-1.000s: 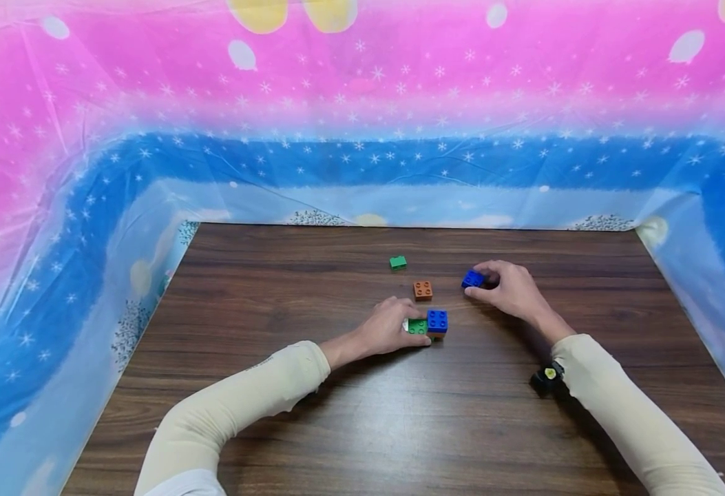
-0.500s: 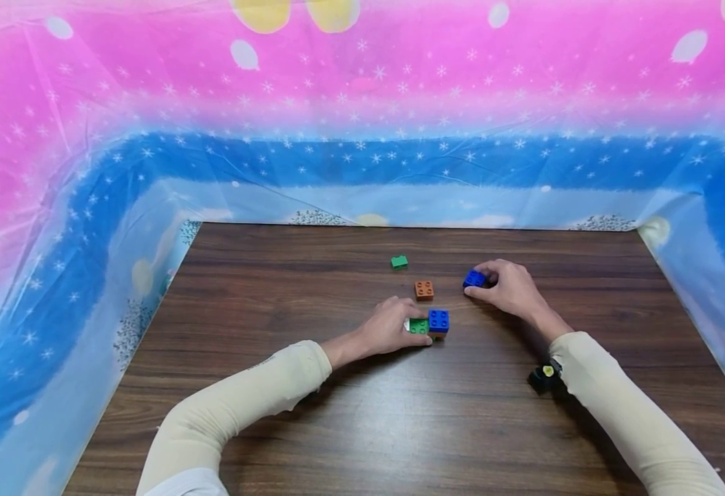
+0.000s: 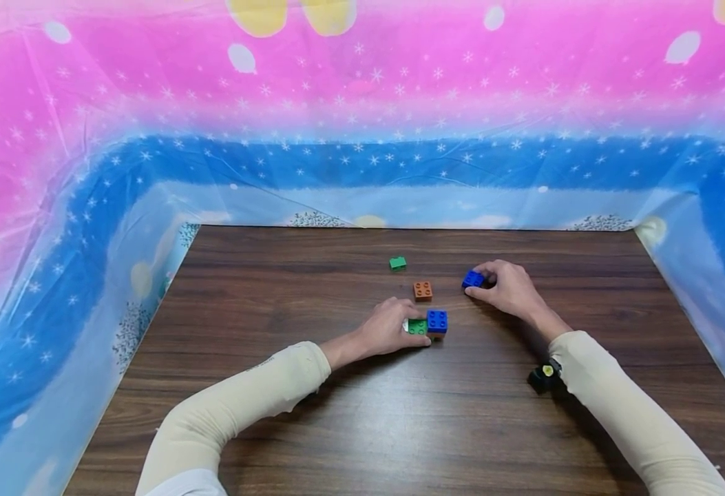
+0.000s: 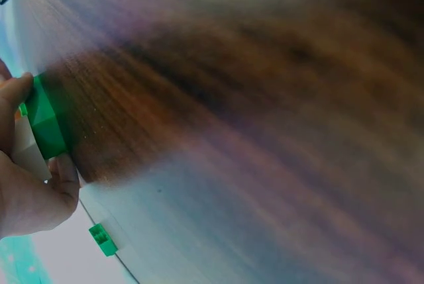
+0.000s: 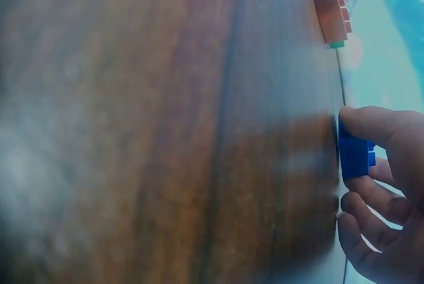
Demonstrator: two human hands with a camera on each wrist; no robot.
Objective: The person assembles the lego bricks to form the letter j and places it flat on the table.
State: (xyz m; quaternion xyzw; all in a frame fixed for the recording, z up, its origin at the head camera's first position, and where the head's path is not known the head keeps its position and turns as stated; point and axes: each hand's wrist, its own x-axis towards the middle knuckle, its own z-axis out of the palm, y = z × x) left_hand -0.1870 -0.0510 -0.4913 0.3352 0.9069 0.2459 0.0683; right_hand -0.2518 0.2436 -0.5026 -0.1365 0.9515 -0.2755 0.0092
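Green block, left hand: the person's left hand (image 3: pixel 384 328) pinches a green block (image 3: pixel 417 328) between its thumb on the near side and its fingers on the far side.
White piece: a small white piece (image 4: pixel 28 146) shows beside the green block, within the left hand's grip.
Blue-topped stack: just right of that green block stands a blue block (image 3: pixel 437 321) with four studs up and an orange-brown band beneath it; whether it is joined to the green one cannot be told.
Blue block, right hand: farther off and to the right, the right hand (image 3: pixel 508 291) grips a second blue block (image 3: pixel 472 279), slightly turned, with thumb and fingers; whether it touches the surface is unclear.
Orange block: an orange block (image 3: pixel 423 291), four studs up, sits on the surface just beyond the left hand's fingers.
Far green block: a smaller-looking green block (image 3: pixel 397 263) lies beyond the orange one, slightly left.
Sleeves: cream sleeves (image 3: pixel 253 382) cover both forearms; a black device (image 3: pixel 542 378) sits at the right wrist.
Wood-grain surface: dark brown surface (image 3: pixel 350 420), streaked left to right.
Cloth backdrop: pink and blue cloth (image 3: pixel 362 162) with white snowflakes on the left, far and right sides.
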